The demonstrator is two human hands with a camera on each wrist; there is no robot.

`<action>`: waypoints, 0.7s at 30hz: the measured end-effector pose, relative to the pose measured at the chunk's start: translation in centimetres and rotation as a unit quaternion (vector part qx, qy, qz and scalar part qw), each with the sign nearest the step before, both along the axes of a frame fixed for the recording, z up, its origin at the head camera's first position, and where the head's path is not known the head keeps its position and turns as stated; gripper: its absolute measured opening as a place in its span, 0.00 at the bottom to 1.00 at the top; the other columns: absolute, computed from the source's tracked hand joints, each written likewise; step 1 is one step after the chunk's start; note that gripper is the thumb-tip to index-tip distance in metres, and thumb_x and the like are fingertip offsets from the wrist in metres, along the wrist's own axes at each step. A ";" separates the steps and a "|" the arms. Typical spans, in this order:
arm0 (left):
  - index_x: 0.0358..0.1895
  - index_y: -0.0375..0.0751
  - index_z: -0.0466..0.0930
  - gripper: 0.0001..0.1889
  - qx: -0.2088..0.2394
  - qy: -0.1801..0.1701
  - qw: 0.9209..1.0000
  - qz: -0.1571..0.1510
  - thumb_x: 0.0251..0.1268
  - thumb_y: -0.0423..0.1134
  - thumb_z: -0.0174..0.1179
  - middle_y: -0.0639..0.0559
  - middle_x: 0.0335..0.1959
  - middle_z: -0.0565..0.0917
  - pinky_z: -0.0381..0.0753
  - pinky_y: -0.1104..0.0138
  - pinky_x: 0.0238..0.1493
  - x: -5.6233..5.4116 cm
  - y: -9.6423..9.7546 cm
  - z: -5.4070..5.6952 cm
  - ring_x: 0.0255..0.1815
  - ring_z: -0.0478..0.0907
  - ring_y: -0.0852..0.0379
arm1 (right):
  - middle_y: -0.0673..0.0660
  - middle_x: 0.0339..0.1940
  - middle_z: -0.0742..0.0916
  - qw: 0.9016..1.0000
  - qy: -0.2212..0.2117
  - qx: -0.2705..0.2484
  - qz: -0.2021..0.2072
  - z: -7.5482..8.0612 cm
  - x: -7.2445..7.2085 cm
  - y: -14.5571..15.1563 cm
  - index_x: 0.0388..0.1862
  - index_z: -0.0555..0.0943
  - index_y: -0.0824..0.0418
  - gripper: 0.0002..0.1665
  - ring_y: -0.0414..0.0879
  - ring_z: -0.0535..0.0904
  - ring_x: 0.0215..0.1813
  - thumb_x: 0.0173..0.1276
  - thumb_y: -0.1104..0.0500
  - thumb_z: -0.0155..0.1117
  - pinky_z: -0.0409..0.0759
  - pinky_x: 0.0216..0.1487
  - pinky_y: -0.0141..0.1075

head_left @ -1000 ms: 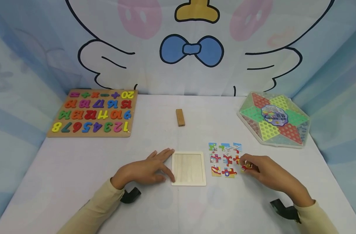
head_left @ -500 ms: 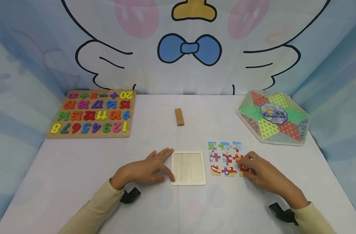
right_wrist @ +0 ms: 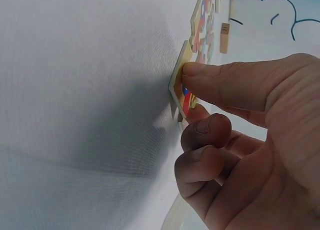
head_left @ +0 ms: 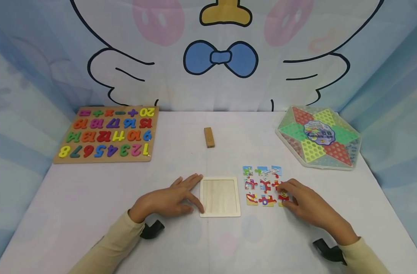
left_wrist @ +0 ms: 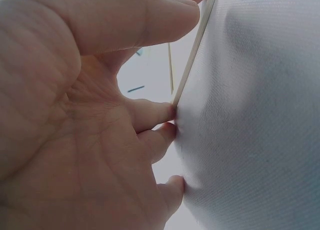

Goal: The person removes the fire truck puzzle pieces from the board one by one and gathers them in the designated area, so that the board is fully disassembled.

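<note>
My left hand [head_left: 170, 199] lies with spread fingers at the left edge of a square wooden puzzle tray [head_left: 237, 198], touching its rim; the tray's inside is bare wood. Fingertips also rest on the cloth in the left wrist view. To the right of the tray, several colourful jigsaw pieces [head_left: 265, 185] lie in three spaced rows. My right hand [head_left: 309, 205] pinches the bottom-right jigsaw piece [head_left: 283, 196] between thumb and fingers. In the right wrist view the thumb lies on that piece's yellow edge, and the fingers hide part of it.
A wooden number board [head_left: 107, 135] lies at the back left. A small wooden block [head_left: 209, 137] is at the back middle. The hexagonal game box [head_left: 318, 137] stands at the back right. Behind the table [head_left: 181, 243] hangs a printed curtain [head_left: 222, 89].
My right hand has moved slightly left and brought its jigsaw piece down beside the bottom row, its face now more visible. The left hand and tray stay where they were.
</note>
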State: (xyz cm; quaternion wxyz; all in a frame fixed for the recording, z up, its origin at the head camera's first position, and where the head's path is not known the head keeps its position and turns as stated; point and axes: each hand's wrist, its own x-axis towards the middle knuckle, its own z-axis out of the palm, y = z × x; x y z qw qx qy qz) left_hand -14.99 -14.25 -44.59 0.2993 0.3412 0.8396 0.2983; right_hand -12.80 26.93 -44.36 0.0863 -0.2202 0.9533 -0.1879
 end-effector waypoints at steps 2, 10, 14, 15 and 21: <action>0.47 0.54 0.91 0.14 -0.001 0.000 1.000 0.001 0.69 0.30 0.63 0.36 0.83 0.45 0.33 0.38 0.77 0.0 0.0 0.0 0.84 0.33 0.40 | 0.50 0.48 0.81 1.000 0.004 0.002 0.000 -0.1 0.0 0.0 0.52 0.82 0.58 0.20 0.36 0.70 0.34 0.62 0.66 0.75 0.73 0.33 0.32; 0.47 0.55 0.91 0.14 0.000 0.005 1.000 0.001 0.69 0.30 0.63 0.35 0.83 0.46 0.33 0.36 0.77 0.0 -0.1 -0.1 0.84 0.34 0.38 | 0.50 0.49 0.83 1.000 0.003 0.007 0.000 -0.3 -0.2 0.0 0.53 0.81 0.58 0.20 0.37 0.72 0.36 0.62 0.66 0.75 0.77 0.36 0.34; 0.46 0.55 0.91 0.14 0.000 0.006 1.000 0.003 0.69 0.30 0.63 0.35 0.83 0.46 0.33 0.37 0.77 0.1 -0.1 -0.1 0.84 0.34 0.38 | 0.50 0.49 0.83 1.000 0.000 0.005 0.000 -0.4 -0.1 -0.1 0.54 0.81 0.59 0.21 0.37 0.72 0.37 0.63 0.65 0.75 0.77 0.36 0.35; 0.46 0.55 0.91 0.14 0.000 0.005 1.000 0.004 0.69 0.30 0.63 0.35 0.83 0.46 0.33 0.37 0.77 0.1 -0.1 -0.2 0.84 0.34 0.39 | 0.50 0.50 0.84 1.000 -0.001 0.005 -0.001 -0.4 -0.1 -0.1 0.54 0.81 0.59 0.21 0.37 0.72 0.37 0.63 0.65 0.75 0.77 0.36 0.35; 0.46 0.55 0.91 0.14 0.001 0.004 1.000 0.005 0.69 0.29 0.63 0.35 0.83 0.46 0.33 0.37 0.77 0.1 -0.1 -0.3 0.84 0.35 0.38 | 0.51 0.51 0.84 1.000 0.000 0.007 -0.002 -0.3 0.1 -0.3 0.54 0.82 0.59 0.20 0.39 0.74 0.38 0.63 0.66 0.75 0.78 0.38 0.38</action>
